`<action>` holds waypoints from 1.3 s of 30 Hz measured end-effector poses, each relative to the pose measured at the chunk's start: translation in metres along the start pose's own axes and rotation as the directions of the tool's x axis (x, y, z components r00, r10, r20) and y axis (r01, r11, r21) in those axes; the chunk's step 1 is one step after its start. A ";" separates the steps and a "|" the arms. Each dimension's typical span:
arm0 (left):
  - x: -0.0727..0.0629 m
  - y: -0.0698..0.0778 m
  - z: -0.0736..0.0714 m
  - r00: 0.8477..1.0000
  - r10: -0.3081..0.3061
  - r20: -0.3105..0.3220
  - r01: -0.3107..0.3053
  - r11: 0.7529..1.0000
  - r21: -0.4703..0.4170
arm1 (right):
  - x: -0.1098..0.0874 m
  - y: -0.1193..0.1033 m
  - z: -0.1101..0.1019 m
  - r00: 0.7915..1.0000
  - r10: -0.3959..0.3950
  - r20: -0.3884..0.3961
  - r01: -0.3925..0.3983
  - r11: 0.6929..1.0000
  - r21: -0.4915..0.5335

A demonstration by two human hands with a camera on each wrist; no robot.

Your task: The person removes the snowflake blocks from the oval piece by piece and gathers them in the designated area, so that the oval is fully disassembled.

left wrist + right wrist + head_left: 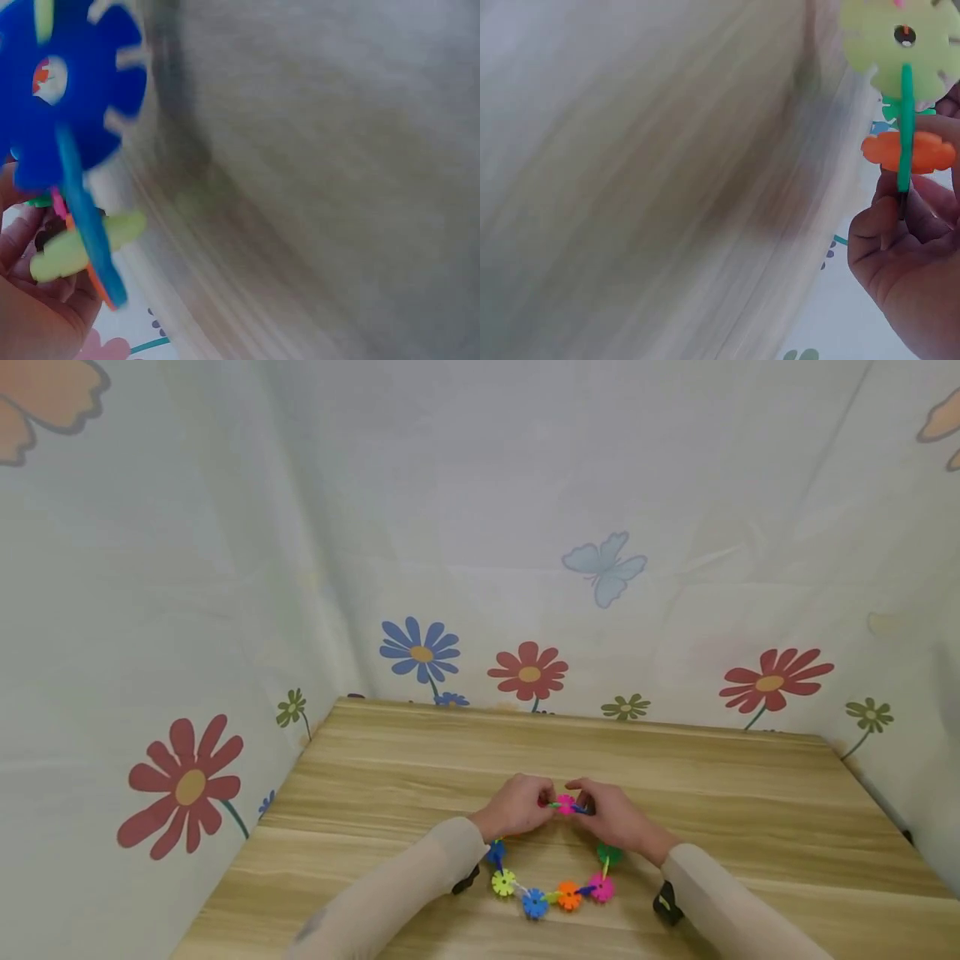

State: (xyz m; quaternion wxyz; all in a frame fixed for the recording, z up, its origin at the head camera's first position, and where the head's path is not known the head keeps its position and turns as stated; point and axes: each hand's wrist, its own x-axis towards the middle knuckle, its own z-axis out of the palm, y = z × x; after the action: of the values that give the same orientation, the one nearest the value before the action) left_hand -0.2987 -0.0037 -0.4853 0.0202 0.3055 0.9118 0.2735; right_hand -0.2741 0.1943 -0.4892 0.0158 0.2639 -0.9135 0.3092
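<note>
Several colourful notched plastic discs are slotted into a curved chain on the table. My left hand [517, 804] pinches the chain near its far side. Opposite it, my right hand [611, 814] pinches it too, and a pink disc [566, 804] shows between them. Toward me the chain runs through a blue disc [535, 904], an orange disc [569, 896] and a green disc [610, 854]. In the left wrist view, a large blue disc [82, 112] hangs nearest the camera. A pale yellow disc [870, 45] and an orange disc [930, 154] appear in the right wrist view. Fingers hide whether the chain's ends join.
The wood-grain table [420, 752] extends around the chain. A pale flowered curtain [480, 527] stands behind it and along both sides. Dark straps sit at both wrists, below the light sleeves [405, 885].
</note>
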 end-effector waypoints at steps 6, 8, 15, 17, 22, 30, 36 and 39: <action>-0.002 -0.001 -0.001 1.000 0.000 -0.004 0.000 1.000 -0.016 | 0.005 -0.002 0.003 0.999 0.011 0.040 -0.012 0.999 0.039; -0.003 -0.001 -0.001 1.000 0.005 -0.008 -0.005 1.000 -0.029 | 0.005 -0.003 0.003 0.999 0.021 0.044 -0.023 0.998 0.056; -0.006 -0.002 -0.002 0.998 0.049 -0.039 -0.052 0.996 -0.069 | 0.006 -0.006 0.003 0.999 0.032 0.035 -0.034 0.996 0.085; -0.007 -0.002 -0.003 0.997 0.060 -0.050 -0.063 0.995 -0.071 | 0.006 -0.006 0.003 1.000 0.022 0.021 -0.024 0.996 0.080; -0.008 -0.001 -0.005 0.993 0.092 -0.076 -0.095 0.995 -0.041 | 0.007 -0.007 0.003 1.000 0.009 0.012 -0.010 0.997 0.082; -0.009 0.000 -0.009 0.989 0.126 -0.079 -0.126 0.992 -0.001 | 0.008 -0.006 0.004 0.997 0.048 0.057 -0.055 0.990 0.128; -0.009 -0.006 -0.010 0.994 0.085 -0.066 -0.085 0.996 -0.006 | 0.009 0.000 0.000 0.996 0.080 0.032 -0.083 0.992 0.093; -0.009 -0.009 -0.010 0.997 0.037 -0.064 -0.038 0.999 -0.013 | 0.009 0.001 -0.001 0.995 0.089 0.043 -0.092 0.992 0.091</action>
State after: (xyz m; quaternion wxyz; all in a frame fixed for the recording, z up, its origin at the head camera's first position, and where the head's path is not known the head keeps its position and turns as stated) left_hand -0.2982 -0.0197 -0.4829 -0.0119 0.3137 0.9041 0.2898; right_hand -0.2823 0.1914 -0.4873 -0.0281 0.2284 -0.9093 0.3466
